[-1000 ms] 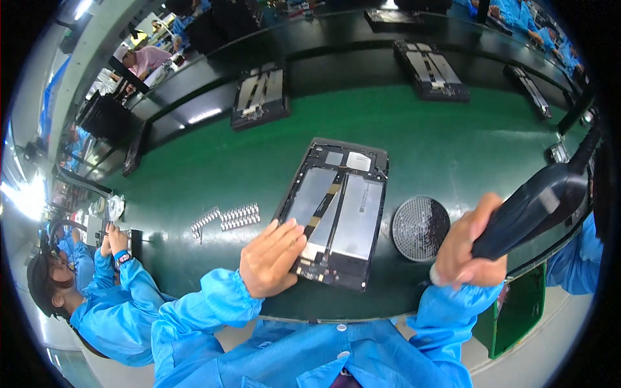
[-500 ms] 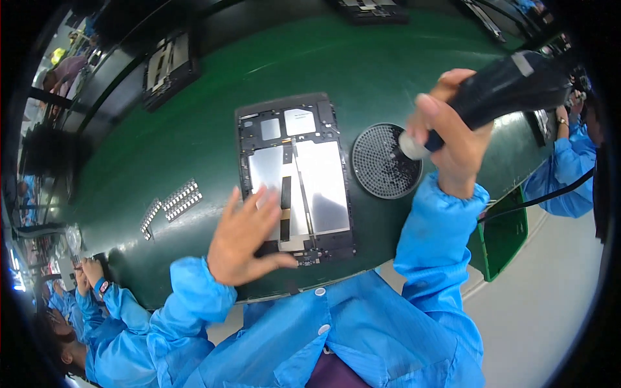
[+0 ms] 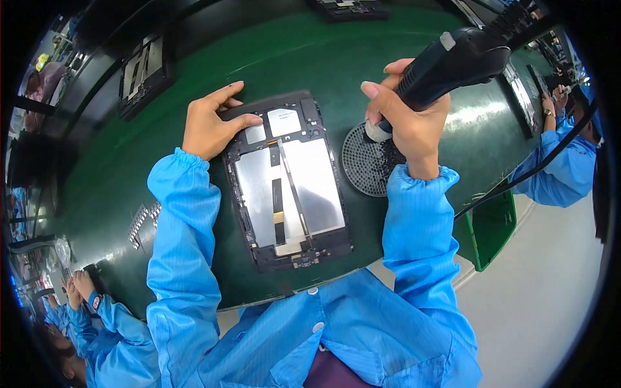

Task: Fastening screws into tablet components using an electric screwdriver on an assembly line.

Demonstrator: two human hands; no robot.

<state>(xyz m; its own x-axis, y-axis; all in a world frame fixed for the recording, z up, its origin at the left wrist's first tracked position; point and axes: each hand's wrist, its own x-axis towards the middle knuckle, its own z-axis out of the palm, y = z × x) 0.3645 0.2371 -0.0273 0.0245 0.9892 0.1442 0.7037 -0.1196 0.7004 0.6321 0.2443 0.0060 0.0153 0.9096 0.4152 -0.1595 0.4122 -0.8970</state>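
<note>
An opened tablet [image 3: 320, 187] lies on the green table before me, with silver plates, a black ribbon strip and a dark frame showing. At its upper left corner my left hand [image 3: 208, 126] grips the edge, thumb on the face and fingers at the rim. My right hand [image 3: 417, 126] is wrapped round a black electric screwdriver [image 3: 446, 68], held slanting. The pale lower end of the screwdriver is over a round perforated tray [image 3: 362, 169] with small dark screws in it, right of the tablet. Whether the tip touches the screws is hidden.
Strips of small black-and-white pieces [image 3: 138, 226] lie left of my forearm. Further tablets stand at the far left [image 3: 145, 74] and far edge [image 3: 352, 9]. A green bin [image 3: 488, 236] and a black cable [image 3: 550, 155] are at right. Co-workers' blue sleeves [image 3: 550, 171] show at both sides.
My left hand has gone from the tablet's lower left up to its upper left corner and taken hold. The tablet has turned slightly. My right hand has moved left with the screwdriver.
</note>
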